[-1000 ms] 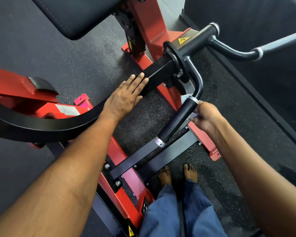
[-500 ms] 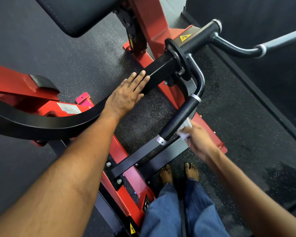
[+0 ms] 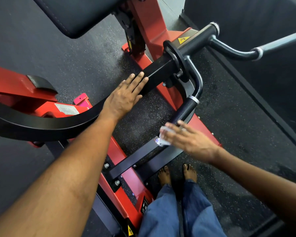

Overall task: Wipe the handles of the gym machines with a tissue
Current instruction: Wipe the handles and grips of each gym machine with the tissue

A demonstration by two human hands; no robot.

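Closest to you, your jeans [image 3: 181,211] and bare feet [image 3: 177,173] fill the bottom edge, and both forearms run out of frame there. Your right hand [image 3: 190,139] is motion-blurred; its fingers look stretched out over a small white tissue [image 3: 163,136], so the grip appears released, pressing the tissue flat, though the blur keeps you from seeing exactly how it is held. Most of the tissue is hidden under the fingers, with only a crumpled white edge showing at the lower end of the handle [image 3: 184,111], beside its silver collar. That handle is a dark, textured sleeve slanting up to a second silver ring, then bending into bare black tube. Your left hand [image 3: 125,98] lies flat, fingers straight, on the black lever arm [image 3: 158,73], grasping nothing. Speckled rubber floor [image 3: 142,120] lies open between your two hands. Farther off, the red frame [image 3: 149,28] and a black pad [image 3: 75,12] are cut off by the top edge, and a chrome bar [image 3: 280,42] runs out blurred at the right.
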